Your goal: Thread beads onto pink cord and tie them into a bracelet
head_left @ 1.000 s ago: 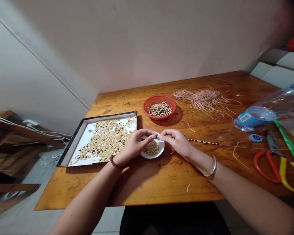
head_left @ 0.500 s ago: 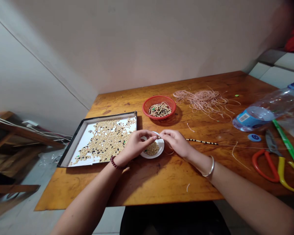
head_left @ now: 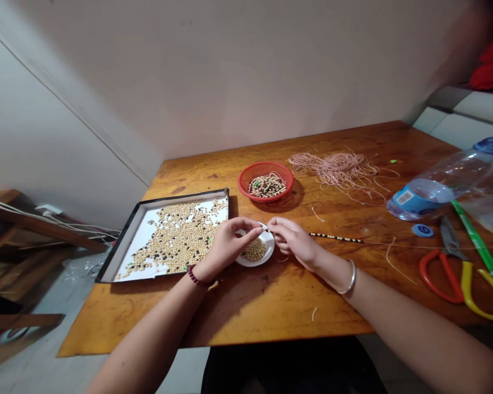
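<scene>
Over a small white dish (head_left: pixel 270 253) of pale beads, my left hand (head_left: pixel 235 241) pinches the end of a string, with dark beads showing at its fingertips. My right hand (head_left: pixel 293 241) is closed on the same string just to the right, its fingertips close to the left ones. From my right hand the beaded string (head_left: pixel 337 237), pale and black, runs rightward across the table and continues as bare thread. A shallow black-edged tray (head_left: pixel 125 241) of loose pale and dark beads lies beside my left hand.
Behind the hands stands a red basket (head_left: pixel 265 165) holding beaded strands. Pink thread (head_left: pixel 340 169) lies tangled at the back. On the right are a plastic bottle (head_left: pixel 421 197), scissors (head_left: pixel 454 241), a green strip (head_left: pixel 476 241) and a blue disc (head_left: pixel 423 230).
Dark beads now show between the fingertips. My right hand's fingers have curled in slightly. The view has shifted a little, moving the objects on the right slightly left.
</scene>
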Demonstrator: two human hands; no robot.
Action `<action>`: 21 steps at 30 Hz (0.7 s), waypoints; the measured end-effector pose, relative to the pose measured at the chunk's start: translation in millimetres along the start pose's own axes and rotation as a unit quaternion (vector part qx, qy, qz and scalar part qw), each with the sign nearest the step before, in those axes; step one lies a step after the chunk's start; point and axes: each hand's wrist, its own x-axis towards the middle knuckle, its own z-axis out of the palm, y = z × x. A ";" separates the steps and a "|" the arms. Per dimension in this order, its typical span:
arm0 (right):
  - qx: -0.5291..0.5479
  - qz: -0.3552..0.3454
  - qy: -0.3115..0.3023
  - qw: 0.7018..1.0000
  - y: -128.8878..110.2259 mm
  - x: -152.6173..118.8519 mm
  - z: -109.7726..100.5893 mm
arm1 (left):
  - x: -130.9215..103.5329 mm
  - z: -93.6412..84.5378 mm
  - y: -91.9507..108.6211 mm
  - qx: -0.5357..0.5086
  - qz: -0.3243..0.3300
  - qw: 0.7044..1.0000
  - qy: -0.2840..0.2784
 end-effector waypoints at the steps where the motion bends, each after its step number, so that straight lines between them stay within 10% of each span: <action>1: -0.003 -0.003 -0.002 1.000 -0.1 0.0 0.1 | -0.2 0.2 0.1 -0.002 0.001 1.000 0.002; 21: 0.149 0.046 -0.069 0.985 -1.5 -1.1 -2.9 | -3.9 5.2 8.7 0.013 0.005 0.999 0.033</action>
